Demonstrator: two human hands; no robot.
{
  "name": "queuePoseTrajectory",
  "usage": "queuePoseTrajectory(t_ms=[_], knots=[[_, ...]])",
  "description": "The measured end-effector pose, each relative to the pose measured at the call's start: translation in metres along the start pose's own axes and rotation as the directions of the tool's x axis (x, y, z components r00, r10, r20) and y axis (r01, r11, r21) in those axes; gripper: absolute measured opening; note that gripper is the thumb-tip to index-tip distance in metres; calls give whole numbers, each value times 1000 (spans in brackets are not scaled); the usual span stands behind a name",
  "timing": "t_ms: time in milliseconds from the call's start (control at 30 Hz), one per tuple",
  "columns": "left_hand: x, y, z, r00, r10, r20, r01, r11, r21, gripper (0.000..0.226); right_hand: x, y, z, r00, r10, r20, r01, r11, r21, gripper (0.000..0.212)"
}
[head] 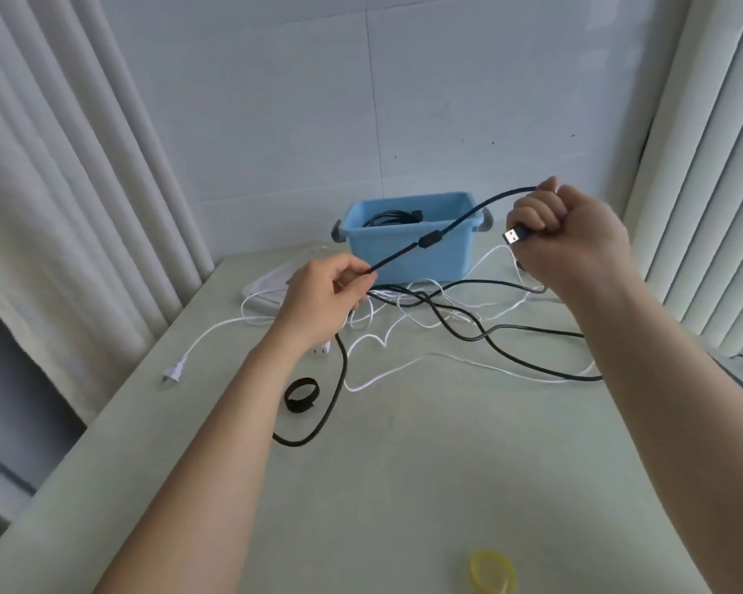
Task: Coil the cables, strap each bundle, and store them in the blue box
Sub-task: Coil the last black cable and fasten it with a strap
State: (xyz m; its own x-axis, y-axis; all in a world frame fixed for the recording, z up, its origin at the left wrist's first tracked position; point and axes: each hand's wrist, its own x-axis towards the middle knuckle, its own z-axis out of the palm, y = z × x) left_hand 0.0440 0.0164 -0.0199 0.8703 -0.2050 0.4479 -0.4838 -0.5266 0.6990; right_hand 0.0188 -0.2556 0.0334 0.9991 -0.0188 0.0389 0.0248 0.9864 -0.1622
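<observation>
My right hand (562,233) grips the end of a black USB cable (460,222), its silver plug (514,236) poking out to the left of my fist. That cable stretches taut down to my left hand (322,295), which pinches it between thumb and fingers. The rest of it lies in loose loops on the pale table (404,486). A white cable (374,338) is tangled among the black loops, its plug (173,373) at the left. The blue box (408,250) stands at the back with a black coiled bundle (387,217) inside.
A black strap loop (302,394) lies on the table near my left forearm. A yellow strap (492,572) sits at the front edge. Curtains hang at both sides, and a white wall is behind the box.
</observation>
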Motion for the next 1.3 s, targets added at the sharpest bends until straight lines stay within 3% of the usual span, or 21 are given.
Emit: queuePoseTrajectory(t_ms=[100, 233, 367, 433, 467, 500, 567, 633, 667, 700, 800, 833, 967, 1167, 1300], knots=[[-1, 1, 3, 991, -63, 114, 56, 997, 62, 6, 10, -9, -7, 981, -156, -114, 155, 988, -20, 28], [-3, 5, 5, 992, -74, 100, 43, 959, 279, 10, 15, -12, -14, 930, -324, -171, 277, 928, -249, 27], [-5, 15, 2, 979, -41, 200, 37, 999, 24, 11, 13, -5, -10, 931, -365, -11, 325, 842, -431, 14], [-7, 25, 4, 970, 21, 244, 7, 993, -115, 13, 10, 6, -4, 928, -339, 157, 363, 720, -591, 18], [-8, 31, 5, 964, 46, 261, -5, 988, -155, 16, 7, 13, -1, 915, -312, 255, 398, 593, -700, 22], [-9, 35, 7, 958, 61, 280, -9, 983, -182, 17, 4, 21, 0, 895, -270, 356, 441, 402, -803, 24], [-12, 45, 8, 940, 76, 332, 1, 974, -226, 20, -4, 37, 1, 862, -95, 498, 492, -82, -867, 27], [-14, 54, 6, 933, 105, 344, -9, 963, -271, 29, -13, 48, 2, 878, 105, 467, 462, -444, -768, 28], [-15, 56, 4, 937, 126, 327, -29, 957, -288, 35, -16, 51, 2, 896, 167, 412, 434, -527, -731, 29], [-16, 57, 2, 945, 132, 300, -35, 950, -311, 39, -19, 53, 2, 911, 204, 358, 410, -539, -736, 31], [-18, 54, -3, 964, 55, 258, 64, 900, -431, 37, -24, 50, 3, 943, 206, 262, 325, -392, -861, 40], [-18, 52, -4, 963, 25, 269, 107, 879, -465, 40, -25, 48, 3, 942, 227, 247, 321, -400, -858, 45], [-16, 39, -12, 912, -7, 409, 214, 861, -462, 58, -28, 43, 3, 927, 257, 273, 375, -631, -679, 47], [-14, 32, -13, 905, 7, 425, 172, 908, -381, 46, -21, 38, 0, 943, 36, 331, 299, -530, -794, 46], [-13, 29, -14, 891, 6, 455, 115, 964, -238, 31, -19, 35, 1, 921, -91, 379, 316, -393, -863, 53]])
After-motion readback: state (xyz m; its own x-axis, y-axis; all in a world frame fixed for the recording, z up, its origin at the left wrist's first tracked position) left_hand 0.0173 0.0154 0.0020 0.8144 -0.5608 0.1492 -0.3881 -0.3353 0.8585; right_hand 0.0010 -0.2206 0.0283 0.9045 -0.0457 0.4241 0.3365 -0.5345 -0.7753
